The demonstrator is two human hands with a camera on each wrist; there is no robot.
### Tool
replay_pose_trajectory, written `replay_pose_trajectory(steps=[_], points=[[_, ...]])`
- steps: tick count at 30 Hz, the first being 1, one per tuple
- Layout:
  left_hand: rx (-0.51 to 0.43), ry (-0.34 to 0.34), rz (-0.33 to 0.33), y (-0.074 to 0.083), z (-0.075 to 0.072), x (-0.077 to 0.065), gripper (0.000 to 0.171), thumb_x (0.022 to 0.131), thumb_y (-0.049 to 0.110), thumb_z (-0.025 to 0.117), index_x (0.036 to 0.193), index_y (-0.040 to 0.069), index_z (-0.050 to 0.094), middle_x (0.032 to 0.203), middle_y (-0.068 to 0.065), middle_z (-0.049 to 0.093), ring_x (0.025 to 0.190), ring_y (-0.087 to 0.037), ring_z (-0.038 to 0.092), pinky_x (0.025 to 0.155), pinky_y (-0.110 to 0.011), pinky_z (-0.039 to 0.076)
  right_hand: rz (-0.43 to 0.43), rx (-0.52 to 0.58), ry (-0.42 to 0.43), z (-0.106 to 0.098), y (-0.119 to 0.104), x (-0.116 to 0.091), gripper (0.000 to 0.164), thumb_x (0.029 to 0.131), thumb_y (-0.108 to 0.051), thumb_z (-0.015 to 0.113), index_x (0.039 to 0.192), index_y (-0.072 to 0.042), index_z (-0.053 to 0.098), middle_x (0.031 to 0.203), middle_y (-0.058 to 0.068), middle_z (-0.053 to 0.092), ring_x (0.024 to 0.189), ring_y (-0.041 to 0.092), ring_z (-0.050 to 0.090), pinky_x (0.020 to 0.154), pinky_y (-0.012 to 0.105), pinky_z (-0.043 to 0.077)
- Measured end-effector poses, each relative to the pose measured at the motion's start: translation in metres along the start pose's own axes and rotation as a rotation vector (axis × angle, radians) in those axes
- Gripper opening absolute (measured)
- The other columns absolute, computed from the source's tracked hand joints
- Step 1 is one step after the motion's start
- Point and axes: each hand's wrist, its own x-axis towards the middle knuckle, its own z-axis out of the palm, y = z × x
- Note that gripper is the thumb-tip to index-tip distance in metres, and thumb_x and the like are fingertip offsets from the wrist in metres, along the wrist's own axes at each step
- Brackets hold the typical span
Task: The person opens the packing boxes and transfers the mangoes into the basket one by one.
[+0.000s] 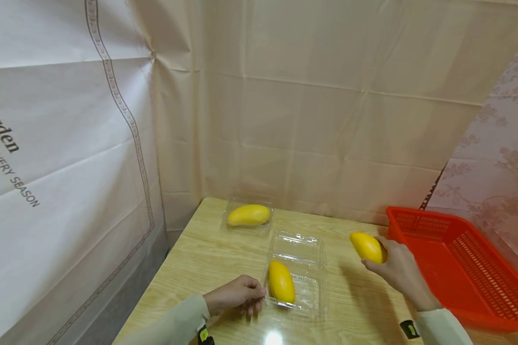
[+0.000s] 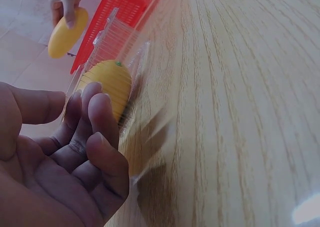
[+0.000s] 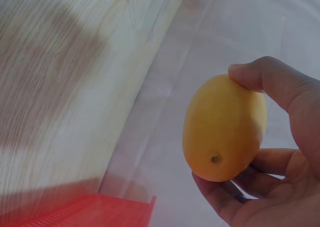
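Observation:
My right hand (image 1: 399, 268) holds a yellow mango (image 1: 366, 247) above the table, beside the red basket; the right wrist view shows thumb and fingers around the mango (image 3: 222, 129). Nearer the front, a clear plastic clamshell box (image 1: 310, 292) lies with its lid (image 1: 297, 247) folded back. A second mango (image 1: 281, 282) rests in the left part of its base. At that box's left edge, my left hand (image 1: 240, 294) pinches the rim between thumb and curled fingers. Behind them is another clear box (image 1: 227, 223) containing a third mango (image 1: 248, 215).
A red plastic basket (image 1: 431, 273) with perforated sides stands at the right of the wooden table (image 1: 224, 254). Cloth sheets hang behind the table (image 1: 328, 120) and along the left side (image 1: 69, 143). The second clear box sits near the back left corner.

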Motion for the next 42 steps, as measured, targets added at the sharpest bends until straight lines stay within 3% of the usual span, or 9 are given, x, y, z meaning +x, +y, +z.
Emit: replay_pose_trajectory(steps=[12,19,42], points=[[-0.022,-0.014,-0.011,0.0,-0.001,0.0,0.029,0.108,0.02,0.055,0.1,-0.006,0.066,0.078,-0.006,0.068,0.058,-0.011,0.055,0.05,-0.022,0.039,0.055,0.0,-0.017,-0.006,0.005,-0.004,0.067,0.078,-0.028,0.09,0.128,0.007,0.062,0.097,0.015,0.067,0.078,0.028,0.053,0.063,0.037,0.04],[-0.02,-0.019,-0.004,0.0,-0.002,0.0,0.029,0.108,0.02,0.054,0.1,-0.006,0.066,0.078,-0.006,0.068,0.058,-0.011,0.056,0.05,-0.022,0.039,0.079,0.014,-0.041,-0.009,0.012,-0.007,0.072,0.081,-0.035,0.088,0.13,0.009,0.059,0.099,0.016,0.067,0.08,0.028,0.056,0.065,0.039,0.045],[-0.023,-0.008,0.001,-0.002,-0.002,-0.001,0.03,0.107,0.021,0.056,0.1,-0.005,0.066,0.078,-0.006,0.068,0.058,-0.011,0.055,0.049,-0.022,0.039,0.145,-0.034,-0.073,-0.018,0.024,-0.01,0.075,0.085,-0.042,0.083,0.134,0.009,0.057,0.097,0.015,0.065,0.081,0.03,0.052,0.065,0.036,0.04]])
